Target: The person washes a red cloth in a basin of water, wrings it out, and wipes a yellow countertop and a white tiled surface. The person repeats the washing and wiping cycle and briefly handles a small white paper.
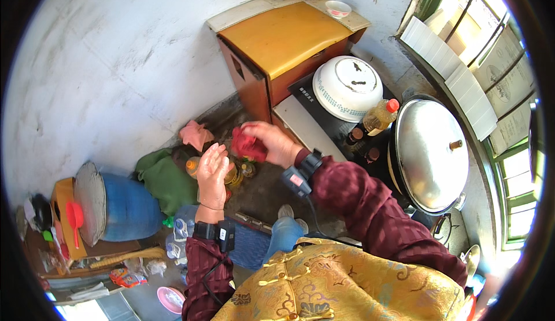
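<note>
My right hand (276,143) is closed on a bunched red cloth (247,146), held out over the floor in front of the cabinet. To its left my left hand (213,176) is raised with its fingers stretched out and nothing in it, apart from the cloth. Below and behind the hands stand several bottles, among them a bottle with an orange cap (192,165) and a small jar (248,169). My left hand partly hides these. A pink cloth (195,135) lies against the wall beyond them.
A wooden cabinet (248,98) with a yellow top stands ahead. On the right are an upturned white enamel basin (347,90), an oil bottle with a red cap (380,117) and a large lidded pot (430,153). A blue barrel (130,208) and green cloth (167,179) are at left.
</note>
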`<state>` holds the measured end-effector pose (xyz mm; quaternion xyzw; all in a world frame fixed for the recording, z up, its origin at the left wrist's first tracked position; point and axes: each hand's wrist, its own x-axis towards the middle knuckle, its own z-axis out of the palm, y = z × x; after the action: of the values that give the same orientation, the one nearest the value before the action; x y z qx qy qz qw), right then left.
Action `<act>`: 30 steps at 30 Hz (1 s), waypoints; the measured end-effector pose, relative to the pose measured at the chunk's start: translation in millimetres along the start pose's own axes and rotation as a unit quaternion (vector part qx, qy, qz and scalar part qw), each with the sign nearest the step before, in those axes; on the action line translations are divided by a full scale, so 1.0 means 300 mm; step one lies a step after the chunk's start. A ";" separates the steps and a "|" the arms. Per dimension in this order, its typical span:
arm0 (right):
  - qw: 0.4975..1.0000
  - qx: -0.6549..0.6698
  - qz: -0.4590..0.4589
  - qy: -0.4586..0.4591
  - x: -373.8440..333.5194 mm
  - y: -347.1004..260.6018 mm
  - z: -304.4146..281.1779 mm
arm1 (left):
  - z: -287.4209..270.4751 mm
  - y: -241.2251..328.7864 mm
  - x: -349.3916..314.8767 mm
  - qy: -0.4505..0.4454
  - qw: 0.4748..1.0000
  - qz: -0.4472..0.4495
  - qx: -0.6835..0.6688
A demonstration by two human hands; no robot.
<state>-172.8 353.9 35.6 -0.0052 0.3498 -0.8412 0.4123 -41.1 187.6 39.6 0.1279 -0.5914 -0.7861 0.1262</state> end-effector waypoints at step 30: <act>0.737 -0.557 -0.285 0.255 0.806 -1.117 -0.469 | -0.257 0.097 0.979 -0.024 0.996 -0.064 0.063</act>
<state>-605.4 406.7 60.3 -0.1188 0.8298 -0.5445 -0.0282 -287.5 7.8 31.5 0.1544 -0.6329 -0.7568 0.0532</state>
